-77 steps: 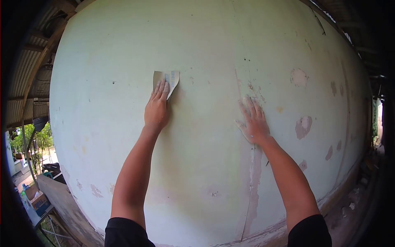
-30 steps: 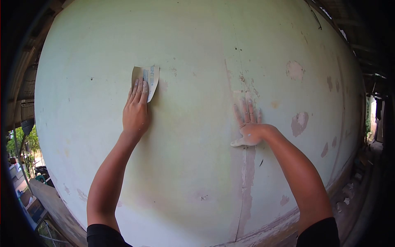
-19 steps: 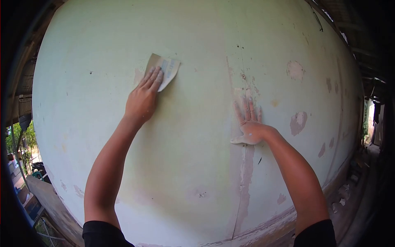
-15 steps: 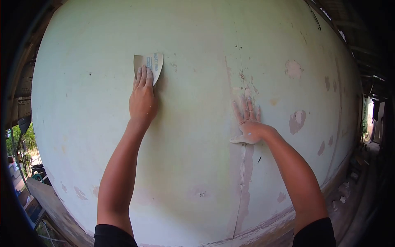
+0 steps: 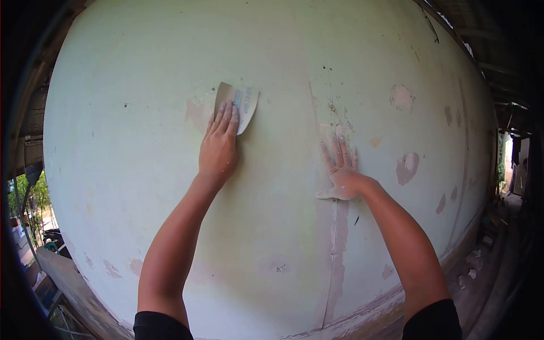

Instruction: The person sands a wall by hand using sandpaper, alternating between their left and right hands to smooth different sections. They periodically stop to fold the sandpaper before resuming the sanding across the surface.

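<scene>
My left hand point(image 5: 220, 148) presses a curved sheet of sandpaper point(image 5: 247, 106) against the pale green wall point(image 5: 266, 209). Its fingers lie together over the sheet, whose printed backing faces me and whose upper edges curl off the wall. Just left of the fingers, a brownish-pink patch point(image 5: 196, 114) shows through the paint. Farther right, my right hand point(image 5: 344, 180) rests flat on the wall with fingers spread, holding nothing. Pale dust coats its fingers and thumb. Beneath that palm runs a vertical crack point(image 5: 331, 266) bordered by bare pinkish plaster.
Several peeled patches point(image 5: 407, 168) mark the wall's right side. A small chipped spot point(image 5: 277, 267) sits low in the middle. Rubble point(image 5: 471, 272) lies along the wall's foot at right. Green plants point(image 5: 35, 204) and a low ledge point(image 5: 62, 275) are at the left.
My left hand has slid right and slightly down with the sandpaper, uncovering the brownish-pink patch. My right hand stays in place on the wall.
</scene>
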The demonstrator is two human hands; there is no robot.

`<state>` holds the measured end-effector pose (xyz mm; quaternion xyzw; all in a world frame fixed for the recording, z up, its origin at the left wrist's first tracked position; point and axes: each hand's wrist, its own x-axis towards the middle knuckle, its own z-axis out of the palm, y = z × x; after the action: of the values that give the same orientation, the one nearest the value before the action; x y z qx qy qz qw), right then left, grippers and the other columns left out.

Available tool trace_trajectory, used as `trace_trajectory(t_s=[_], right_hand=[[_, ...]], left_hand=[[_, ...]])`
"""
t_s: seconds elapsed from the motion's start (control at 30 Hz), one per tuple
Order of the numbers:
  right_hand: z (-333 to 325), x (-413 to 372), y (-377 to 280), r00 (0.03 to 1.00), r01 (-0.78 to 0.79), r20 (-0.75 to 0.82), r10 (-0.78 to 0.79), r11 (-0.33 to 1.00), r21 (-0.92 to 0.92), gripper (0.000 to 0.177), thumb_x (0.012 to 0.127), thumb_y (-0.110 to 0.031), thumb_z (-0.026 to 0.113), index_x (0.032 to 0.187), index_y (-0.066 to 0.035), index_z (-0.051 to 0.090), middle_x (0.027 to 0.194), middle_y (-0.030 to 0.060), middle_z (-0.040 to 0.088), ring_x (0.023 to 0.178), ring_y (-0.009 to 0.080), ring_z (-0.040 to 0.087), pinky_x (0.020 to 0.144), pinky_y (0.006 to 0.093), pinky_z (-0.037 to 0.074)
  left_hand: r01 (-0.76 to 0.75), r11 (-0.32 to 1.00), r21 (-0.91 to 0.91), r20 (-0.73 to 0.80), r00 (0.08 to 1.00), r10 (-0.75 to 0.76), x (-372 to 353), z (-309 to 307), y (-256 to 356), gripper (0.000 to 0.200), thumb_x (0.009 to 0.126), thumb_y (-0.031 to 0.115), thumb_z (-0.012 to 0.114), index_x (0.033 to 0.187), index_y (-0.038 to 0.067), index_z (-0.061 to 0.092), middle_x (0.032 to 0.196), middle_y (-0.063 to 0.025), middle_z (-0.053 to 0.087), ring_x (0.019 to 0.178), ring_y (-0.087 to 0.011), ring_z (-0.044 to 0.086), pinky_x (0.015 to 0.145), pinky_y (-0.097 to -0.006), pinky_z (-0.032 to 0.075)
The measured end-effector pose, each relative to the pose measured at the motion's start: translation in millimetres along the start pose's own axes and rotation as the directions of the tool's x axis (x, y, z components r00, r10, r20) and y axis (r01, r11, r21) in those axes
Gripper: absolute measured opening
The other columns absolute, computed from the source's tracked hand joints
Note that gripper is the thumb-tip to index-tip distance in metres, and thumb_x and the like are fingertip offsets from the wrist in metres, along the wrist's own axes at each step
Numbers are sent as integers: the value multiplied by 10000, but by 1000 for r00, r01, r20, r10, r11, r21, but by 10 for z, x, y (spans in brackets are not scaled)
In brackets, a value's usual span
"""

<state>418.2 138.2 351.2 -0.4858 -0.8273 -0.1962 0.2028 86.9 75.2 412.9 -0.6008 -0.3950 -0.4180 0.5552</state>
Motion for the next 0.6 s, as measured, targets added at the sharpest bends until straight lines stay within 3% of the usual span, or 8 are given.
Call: trace_trajectory(t_s=[0.03, 0.1, 0.17, 0.27, 0.33, 0.43, 0.5, 0.6], right_hand=[[-9, 11, 3, 1000, -7, 0, 7, 1000, -2, 1466, 802, -670, 827, 1701, -243, -250, 1757, 188, -318, 1620, 418, -288, 1263, 726, -73], [-24, 15, -11, 1000, -14, 1, 14, 1000, -10, 1465, 801, -664, 831, 1702, -243, -246, 1758, 189, -316, 1621, 415, -288, 1265, 721, -76], [-27, 8, -10, 1000, -20, 8, 20, 999, -26, 1465, 801, -659, 834, 1704, -244, -241, 1758, 190, -314, 1621, 413, -288, 1267, 716, -78], [1, 4, 0, 1000, -13, -21, 13, 1000, -6, 1470, 795, -659, 840, 1705, -251, -240, 1761, 183, -312, 1624, 405, -286, 1269, 711, -80], [-2, -6, 3, 1000, -5, -20, 5, 1000, 1, 1475, 788, -670, 841, 1705, -262, -239, 1765, 174, -307, 1628, 397, -279, 1270, 710, -81], [11, -22, -4, 999, -7, -32, 7, 1000, 18, 1479, 781, -671, 847, 1706, -272, -236, 1769, 168, -299, 1631, 393, -272, 1271, 708, -83], [13, -9, 16, 999, -2, -47, 3, 1000, 21, 1481, 779, -668, 851, 1707, -273, -234, 1770, 170, -296, 1631, 394, -271, 1271, 707, -84], [8, -11, 3, 999, -11, -41, 12, 1000, 16, 1481, 776, -664, 856, 1709, -276, -227, 1771, 169, -293, 1632, 394, -268, 1273, 703, -86]], left_hand=[[-150, 987, -59, 112, 981, 156, -72, 3, 160, 571, 982, -27, 473, 1553, -31, 497, 1697, -174, 419, 1590, -296, 374, 1333, -442, 287], [-441, 854, -278, 303, 803, 513, -302, 59, 457, 542, 1027, 30, 485, 1569, 20, 506, 1712, -99, 419, 1591, -254, 377, 1331, -427, 321], [-545, 793, -273, 313, 729, 609, -248, 97, 329, 540, 1034, 50, 488, 1574, 49, 511, 1718, -55, 416, 1582, -236, 394, 1313, -406, 362], [-384, 922, -49, 241, 891, 384, 169, -50, -90, 594, 1001, 22, 501, 1590, 97, 505, 1725, -21, 406, 1579, -239, 397, 1273, -375, 413], [-16, 997, -80, 131, 991, 26, 337, -173, -387, 656, 943, -61, 516, 1582, 86, 516, 1694, -43, 453, 1577, -259, 392, 1248, -412, 435], [31, 998, 54, -18, 999, -30, 106, -29, -249, 612, 947, -67, 501, 1556, -9, 511, 1687, -152, 444, 1578, -314, 387, 1292, -450, 359], [-240, 968, -68, 145, 958, 248, -193, -40, 133, 529, 995, 11, 499, 1522, -28, 529, 1689, -162, 438, 1579, -296, 398, 1307, -454, 336], [-552, 806, -216, 269, 759, 592, -505, 24, 313, 511, 1030, 91, 516, 1537, 35, 544, 1695, -91, 452, 1569, -256, 423, 1293, -431, 381]])
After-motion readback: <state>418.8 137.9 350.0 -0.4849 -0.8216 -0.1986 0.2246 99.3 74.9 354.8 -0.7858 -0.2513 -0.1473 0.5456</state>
